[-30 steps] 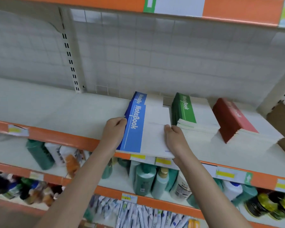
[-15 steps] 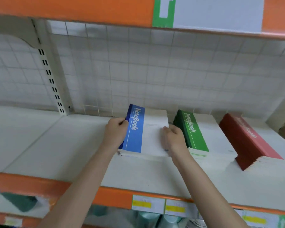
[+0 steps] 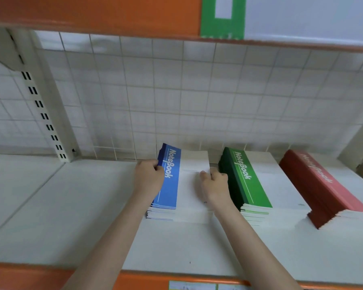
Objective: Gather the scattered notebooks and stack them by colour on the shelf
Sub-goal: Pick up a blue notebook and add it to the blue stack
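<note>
We look down at a white shelf (image 3: 57, 216) with an orange front lip and a white wire grid (image 3: 176, 97) standing behind it. A second orange shelf edge (image 3: 92, 15) runs across the top of our view, carrying a green and white label (image 3: 222, 17). A slotted white upright (image 3: 44, 114) rises at the left.

Three stacks of notebooks lie flat along the back of the shelf, side by side but apart. The red stack (image 3: 323, 187) sits farthest right, the green stack (image 3: 252, 185) in the middle, and the blue stack (image 3: 172, 185) to the left of both, its far end close to the grid.

Our two hands hold the blue stack from either side. Our left hand (image 3: 148, 178) grips its left edge near the spine, fingers curled round the upper notebooks. Our right hand (image 3: 215, 185) grasps the right edge, thumb lying on the white cover and fingers wrapped down into the gap beside the green stack. Both forearms reach in from the bottom of the view.
</note>
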